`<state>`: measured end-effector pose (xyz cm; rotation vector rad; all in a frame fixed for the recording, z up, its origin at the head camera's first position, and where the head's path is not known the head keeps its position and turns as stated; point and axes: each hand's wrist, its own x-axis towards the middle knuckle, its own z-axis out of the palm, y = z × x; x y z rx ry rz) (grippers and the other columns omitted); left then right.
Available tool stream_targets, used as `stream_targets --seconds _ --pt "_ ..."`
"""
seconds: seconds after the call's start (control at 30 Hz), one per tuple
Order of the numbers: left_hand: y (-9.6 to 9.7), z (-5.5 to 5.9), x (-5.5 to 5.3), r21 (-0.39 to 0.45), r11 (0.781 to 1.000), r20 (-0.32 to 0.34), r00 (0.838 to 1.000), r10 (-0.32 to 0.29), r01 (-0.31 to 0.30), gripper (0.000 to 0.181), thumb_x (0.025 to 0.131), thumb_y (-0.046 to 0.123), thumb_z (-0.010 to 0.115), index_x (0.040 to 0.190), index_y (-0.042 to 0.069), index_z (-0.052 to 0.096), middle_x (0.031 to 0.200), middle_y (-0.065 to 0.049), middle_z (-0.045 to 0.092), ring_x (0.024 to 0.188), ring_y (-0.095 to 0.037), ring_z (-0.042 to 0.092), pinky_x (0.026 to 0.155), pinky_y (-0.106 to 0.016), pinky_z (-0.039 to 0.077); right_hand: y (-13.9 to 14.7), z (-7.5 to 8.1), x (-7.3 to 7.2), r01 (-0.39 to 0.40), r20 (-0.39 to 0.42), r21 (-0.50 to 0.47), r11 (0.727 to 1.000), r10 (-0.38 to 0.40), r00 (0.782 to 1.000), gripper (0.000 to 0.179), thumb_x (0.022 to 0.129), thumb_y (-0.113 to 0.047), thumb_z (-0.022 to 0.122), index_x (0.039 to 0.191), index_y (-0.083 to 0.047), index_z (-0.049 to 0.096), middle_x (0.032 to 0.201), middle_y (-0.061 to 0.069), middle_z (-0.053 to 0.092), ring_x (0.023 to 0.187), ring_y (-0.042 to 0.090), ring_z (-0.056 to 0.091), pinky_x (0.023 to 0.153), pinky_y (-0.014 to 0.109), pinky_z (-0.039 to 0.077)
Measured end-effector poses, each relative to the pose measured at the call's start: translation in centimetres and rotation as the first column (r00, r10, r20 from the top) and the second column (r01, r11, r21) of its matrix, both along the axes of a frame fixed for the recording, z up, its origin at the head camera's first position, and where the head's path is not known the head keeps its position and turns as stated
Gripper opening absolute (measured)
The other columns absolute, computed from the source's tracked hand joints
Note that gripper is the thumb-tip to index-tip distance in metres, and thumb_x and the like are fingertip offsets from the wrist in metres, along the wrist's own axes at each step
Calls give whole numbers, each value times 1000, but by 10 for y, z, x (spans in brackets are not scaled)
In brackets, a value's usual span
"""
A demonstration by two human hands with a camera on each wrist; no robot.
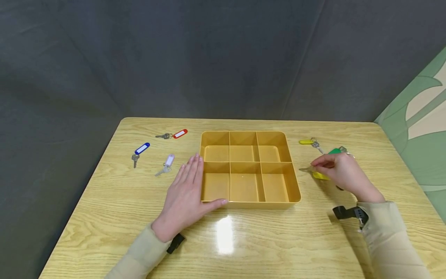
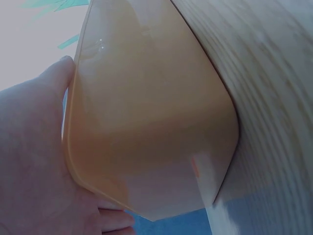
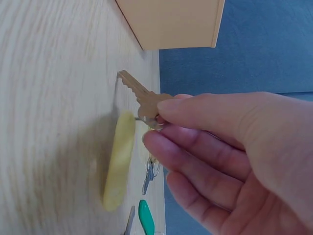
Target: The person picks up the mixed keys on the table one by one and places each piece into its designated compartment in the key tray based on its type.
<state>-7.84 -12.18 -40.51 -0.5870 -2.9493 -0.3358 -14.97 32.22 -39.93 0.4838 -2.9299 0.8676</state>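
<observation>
A yellow-orange box (image 1: 261,205) with several compartments stands mid-table; its compartments hold nothing visible. My left hand (image 1: 184,193) lies along its left side with straight fingers, the thumb over the front rim. The left wrist view has this hand against the rim and outer wall (image 2: 142,98). To the right of the box, my right hand (image 1: 343,172) pinches a brass-coloured key (image 3: 146,100) between thumb and fingers. From the key's ring hangs a yellow key tag (image 3: 120,161), close to the tabletop. Partly behind this hand lies a green key tag (image 1: 335,151) with its key.
Another yellow tag (image 1: 306,142) with a key lies behind my right hand. Left of the box are keys with a red tag (image 1: 180,134), a blue tag (image 1: 142,148) and a pale lavender tag (image 1: 170,160). A dark curtain (image 1: 223,58) hangs behind the table.
</observation>
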Motion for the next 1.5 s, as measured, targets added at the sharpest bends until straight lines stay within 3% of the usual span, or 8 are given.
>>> stream_targets --seconds 0.77,0.93,1.4,1.5 --pt "0 0 -1 -6 1000 4 1000 20 -20 129 80 94 36 160 -5 9 167 -21 10 154 -29 7 124 -37 3 -1 16 4 57 -72 -27 998 -59 996 8 90 -5 78 97 -8 79 91 7 76 75 16 68 54 16 46" --pt "0 0 -1 -3 1000 12 1000 21 -21 129 81 93 36 160 -5 10 167 -20 9 154 -28 7 124 -36 3 -3 19 4 90 -70 -27 996 -92 993 9 90 -4 78 97 -10 79 92 5 76 76 9 67 56 15 46" --pt "-1 -1 -1 6 1000 24 1000 18 -18 128 81 93 37 160 -4 10 167 -19 9 154 -28 6 124 -37 3 -9 26 1 112 -108 -120 986 -125 986 11 89 0 78 99 -5 79 95 12 75 73 14 69 59 9 49" --pt "-1 -1 -1 12 1000 30 1000 9 -10 127 81 92 37 161 -3 10 167 -19 8 154 -29 6 124 -37 3 -10 29 1 116 -108 -130 985 -130 986 10 90 -2 77 100 -5 79 95 13 76 74 10 69 61 8 49"
